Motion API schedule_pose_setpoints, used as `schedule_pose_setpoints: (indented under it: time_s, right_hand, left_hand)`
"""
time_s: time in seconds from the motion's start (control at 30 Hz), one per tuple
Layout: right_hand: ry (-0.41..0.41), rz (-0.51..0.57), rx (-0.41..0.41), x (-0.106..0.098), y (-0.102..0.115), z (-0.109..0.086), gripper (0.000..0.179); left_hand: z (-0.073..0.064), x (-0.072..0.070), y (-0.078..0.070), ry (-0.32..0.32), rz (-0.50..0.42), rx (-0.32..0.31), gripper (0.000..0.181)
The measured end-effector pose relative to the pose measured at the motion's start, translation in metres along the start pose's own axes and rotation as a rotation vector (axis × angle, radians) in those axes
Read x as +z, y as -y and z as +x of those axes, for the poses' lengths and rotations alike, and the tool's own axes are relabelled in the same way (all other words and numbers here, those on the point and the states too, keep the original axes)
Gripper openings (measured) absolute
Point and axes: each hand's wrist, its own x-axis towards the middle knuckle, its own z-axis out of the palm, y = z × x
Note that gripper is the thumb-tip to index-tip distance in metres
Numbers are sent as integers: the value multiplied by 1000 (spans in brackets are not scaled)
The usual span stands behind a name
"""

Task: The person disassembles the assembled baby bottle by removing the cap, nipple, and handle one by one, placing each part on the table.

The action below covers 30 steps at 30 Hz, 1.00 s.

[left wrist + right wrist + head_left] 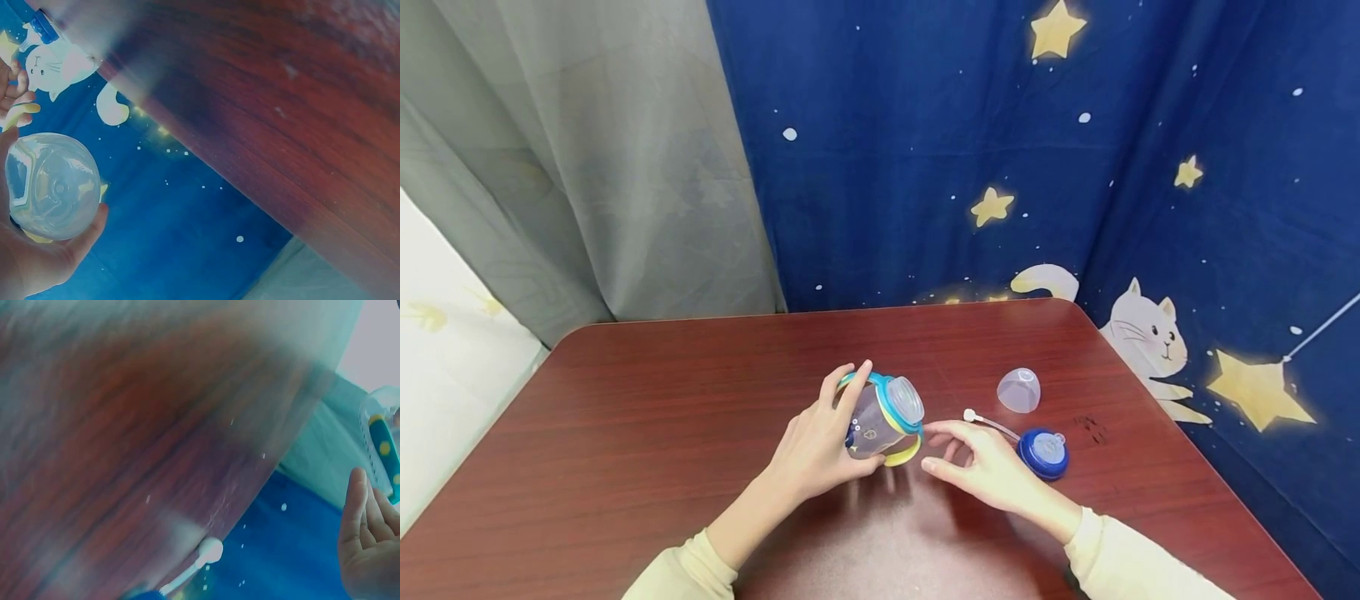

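Note:
My left hand (pixel 820 446) grips a clear baby bottle (pixel 872 427) around its body, fingers over the far side and thumb below. The bottle is tilted, its uncovered wide neck (pixel 906 399) facing up and right. A blue and yellow collar with side handles rings it. In the left wrist view the round base of the bottle (pixel 59 187) faces the camera. Beside the collar is my right hand (pixel 988 468), holding nothing, fingers loosely bent and fingertips close to the handle. In the right wrist view its fingers (pixel 355 500) reach toward the bottle's spotted blue collar (pixel 382 447).
On the dark red table (pixel 700 400), a blue screw lid (pixel 1043 455) lies right of my right hand. Its thin straw ends in a white weight (pixel 970 415). Behind it stands a clear dome cap (pixel 1019 392). Grey and blue starry curtains (pixel 910 167) hang behind the table.

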Motion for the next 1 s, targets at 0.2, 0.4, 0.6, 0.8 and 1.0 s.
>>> schedule_pose_setpoints:
  time_s: [0.2,0.4,0.6,0.8,1.0]
  right_hand:
    - [-31,53,-10,8,4,1,29]
    - [-56,106,17,11,6,3,22]
    - [-62,161,70,11,16,6,16]
    - [-33,240,62,1,39,8,9]
    - [-45,196,75,-1,42,8,9]
  left_hand:
    - [0,0,-1,6,-2,1,110]
    - [0,0,-2,-9,4,13,110]
    - [1,2,-4,-9,-7,22,110]
    - [-1,3,-5,3,-6,18,111]
    - [0,2,-5,9,-8,15,111]
